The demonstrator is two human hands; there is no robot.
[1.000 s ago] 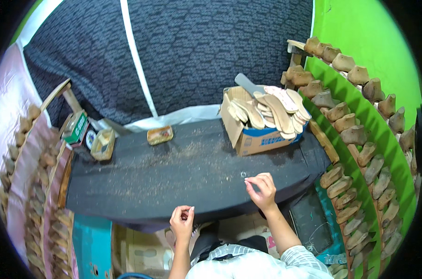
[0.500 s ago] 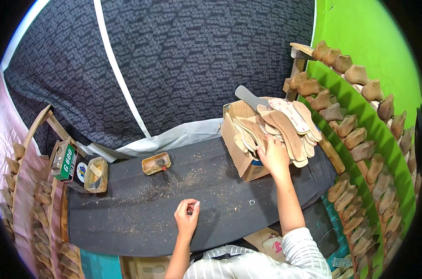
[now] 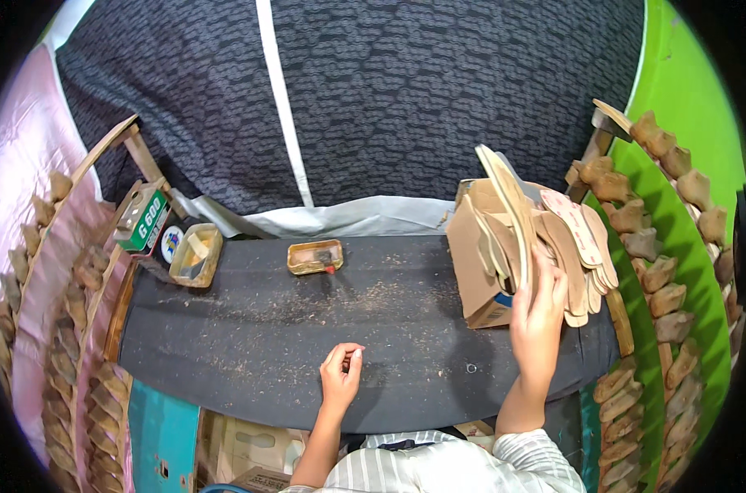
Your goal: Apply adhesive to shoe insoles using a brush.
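Observation:
My right hand is closed on the lower end of a pale tan insole, perhaps with another behind it. The insole stands nearly upright, its upper end rising above an open cardboard box. More shoe insoles fill the box and fan out over its right side; one has a whitish printed face. My left hand hovers over the near part of the dark-covered table, fingers curled in, and I see nothing in them.
On the table lie a small tray with a red-tipped item, a yellowish container and a green and black can. Shavings are scattered about. Racks of wooden shoe lasts curve along both sides; a dark patterned cloth hangs behind.
My right hand has taken hold of an insole and raised it upright out of the pile. My left hand stays curled over the table. The whole view has shifted.

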